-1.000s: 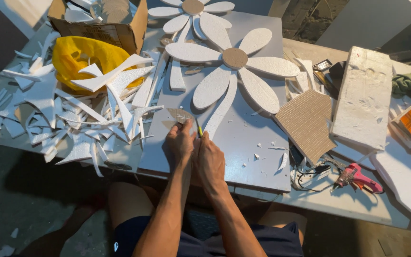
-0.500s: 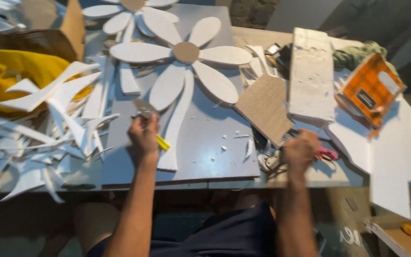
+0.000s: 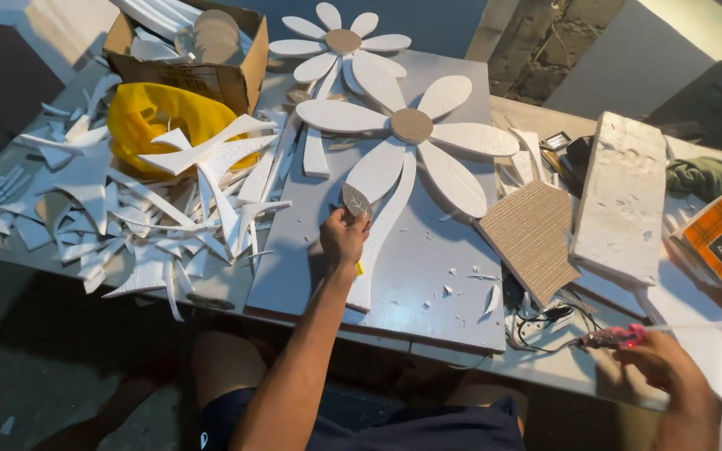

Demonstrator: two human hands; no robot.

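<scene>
Small grey leaf-shaped cutout point(image 3: 356, 200) sits pinched in the left hand point(image 3: 344, 238), held up just above the grey board point(image 3: 428, 276). Its long axis runs near-to-far with a slight lean left, pointed tip toward the far side. It lies right beside the white stem point(image 3: 382, 234) of the big foam flower point(image 3: 411, 134), on the stem's left, and just near of the lower-left petal. Left hand is closed around the leaf's near end, fingers curled; something yellow point(image 3: 359, 269) shows under the wrist, probably a cutter, hard to tell.

Right hand point(image 3: 658, 367) is well apart, at the near right edge of the table point(image 3: 545, 372). It grips a pink glue gun point(image 3: 616, 336), nozzle pointing left toward the tangle of cord. Fingers wrapped tight on the handle, though it is partly blurred. So the left hand is the one at the leaf; the glue gun lies to the right and nearer than it.

Around: brown cardboard piece point(image 3: 532, 238) and a white foam block point(image 3: 620, 196) to the right of the board, a heap of white foam scraps point(image 3: 152, 217) to the left, a second smaller flower point(image 3: 340, 42) far.
</scene>
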